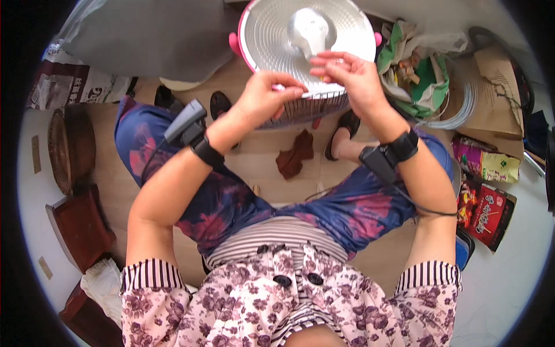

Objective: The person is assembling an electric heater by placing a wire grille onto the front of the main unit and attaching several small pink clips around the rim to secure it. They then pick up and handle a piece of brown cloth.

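Where the flower-print trousers [214,188] part at the knees, a brown cloth [296,155] lies on the floor, near side of the work area. Both forearms reach away from the body above the legs; each wrist carries a black strap [207,152] with a box-shaped unit.

Next outward is the left hand [267,97], left of centre at the near edge of the heater [267,37]. Its thumb and fingers are drawn narrow, tips pointing right. Whether anything thin is pinched there cannot be told. The right hand [357,76] stands to the right and slightly farther out, fingers bent, with a small gap at the tips; its contents also cannot be determined.

Key relation: the heater lies directly ahead of both hands, on the far side, and the two sets of fingertips face each other across its near rim. The dish is round; the silver bulb [312,26] at its middle points toward the person. The right hand is nearer to this bulb, and its fingertips overlap the bulb's near end in this view; contact cannot be confirmed.

The wire guard [306,110] shows below the near rim, partly hidden by the hands. The heater's far edge is cut off.
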Action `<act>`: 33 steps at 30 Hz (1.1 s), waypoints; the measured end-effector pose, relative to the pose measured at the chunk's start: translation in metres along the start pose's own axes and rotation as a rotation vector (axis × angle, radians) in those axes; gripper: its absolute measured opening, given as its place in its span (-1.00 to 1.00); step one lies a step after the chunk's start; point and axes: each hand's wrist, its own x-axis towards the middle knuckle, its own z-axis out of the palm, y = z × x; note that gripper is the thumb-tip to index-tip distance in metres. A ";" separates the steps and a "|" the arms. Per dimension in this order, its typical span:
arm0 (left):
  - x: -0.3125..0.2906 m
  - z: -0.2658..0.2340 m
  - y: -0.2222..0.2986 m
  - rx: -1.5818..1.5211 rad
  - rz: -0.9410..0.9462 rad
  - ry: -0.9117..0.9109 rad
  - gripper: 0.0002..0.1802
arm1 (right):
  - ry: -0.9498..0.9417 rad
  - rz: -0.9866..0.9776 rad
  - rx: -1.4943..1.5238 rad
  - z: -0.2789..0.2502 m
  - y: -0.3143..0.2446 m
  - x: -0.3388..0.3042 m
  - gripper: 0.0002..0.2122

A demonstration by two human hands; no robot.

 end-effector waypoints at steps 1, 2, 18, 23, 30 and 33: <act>0.002 0.000 -0.004 -0.050 0.055 0.015 -0.82 | 0.003 0.004 -0.009 -0.001 -0.001 -0.001 -0.79; 0.003 0.000 -0.004 -0.040 0.051 0.013 -0.83 | 0.003 0.003 -0.017 -0.001 -0.003 0.000 -0.80; -0.011 -0.027 -0.017 -0.043 0.029 -0.241 -0.79 | -0.853 0.823 -0.367 -0.012 -0.029 -0.057 -0.89; -0.024 -0.037 -0.018 0.102 0.013 -0.285 -0.67 | -0.819 0.852 -0.791 0.023 0.063 -0.079 -0.90; -0.025 -0.027 -0.007 0.043 -0.091 -0.325 -0.69 | -0.049 1.192 -0.444 0.011 0.255 -0.044 -0.83; -0.029 -0.027 -0.004 0.032 -0.079 -0.308 -0.69 | -0.059 1.108 -0.651 0.004 0.294 -0.049 -0.87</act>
